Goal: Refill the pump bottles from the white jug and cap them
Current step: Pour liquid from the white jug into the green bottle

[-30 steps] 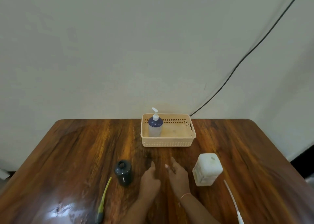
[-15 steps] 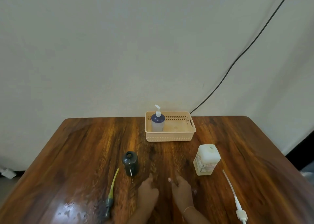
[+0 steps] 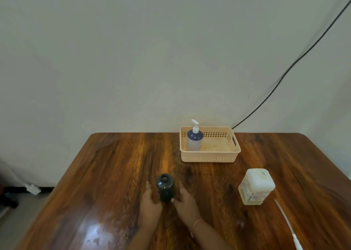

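Note:
A dark open-necked bottle [image 3: 164,190] stands upright near the table's front middle. My left hand [image 3: 150,206] lies against its left side and my right hand [image 3: 185,204] against its right side near the base. Both have straight fingers that are not wrapped round it. The white square jug [image 3: 255,187] stands capped to the right, apart from my hands. A blue-and-clear pump bottle [image 3: 194,139] with its white pump fitted stands in the left end of a beige basket [image 3: 210,156] at the back. A loose white pump with its tube [image 3: 286,221] lies at the front right.
The wooden table [image 3: 114,173] reaches the pale wall at the back. A black cable [image 3: 284,73] runs down the wall behind the basket. On the floor to the left lies a white plug [image 3: 33,189].
Both hands have moved left and forward from the bare table to either side of the dark bottle. The green-tubed pump seen left of the bottle before is out of sight now.

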